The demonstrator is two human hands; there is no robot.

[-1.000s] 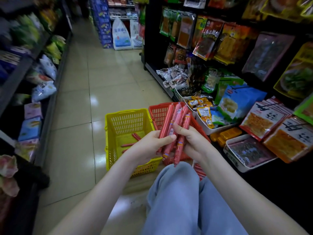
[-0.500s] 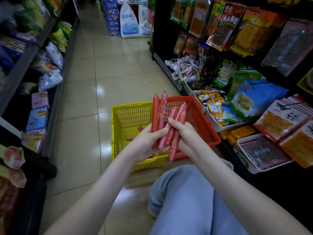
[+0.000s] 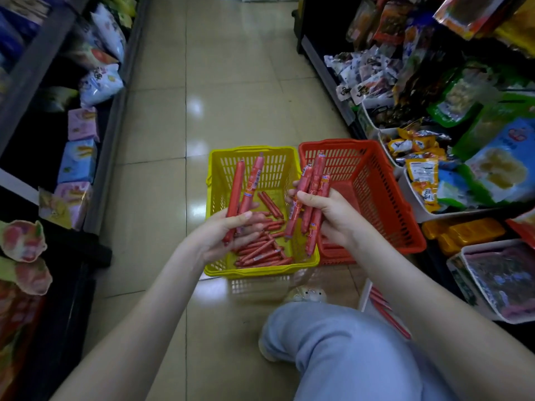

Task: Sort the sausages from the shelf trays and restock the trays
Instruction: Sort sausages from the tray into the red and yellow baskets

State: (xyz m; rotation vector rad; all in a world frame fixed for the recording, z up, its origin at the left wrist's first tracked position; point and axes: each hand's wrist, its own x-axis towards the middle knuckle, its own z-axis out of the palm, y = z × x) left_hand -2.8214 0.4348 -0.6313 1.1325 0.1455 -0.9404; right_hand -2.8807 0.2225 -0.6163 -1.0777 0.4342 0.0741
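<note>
Head view: left hand (image 3: 228,235) holds two long sausages (image 3: 246,189), axes upright, directly over yellow basket (image 3: 260,272); right hand (image 3: 327,215) grips sausage bundle (image 3: 311,195) above baskets' shared edge, red basket (image 3: 376,180) just rightward.

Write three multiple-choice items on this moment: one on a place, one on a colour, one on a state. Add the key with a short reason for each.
1. Where do the loose sausages lie? A in the yellow basket; B on a shelf; C on the floor tiles.
2. What colour is the basket beside the yellow one? A blue; B red; C green.
3. The left hand is: A open and empty; B gripping a basket rim; C holding two sausages.

Key: 1 A, they are heaped on the yellow basket's bottom. 2 B, its mesh walls are red. 3 C, thumb and fingers close around two long sausages.
</note>
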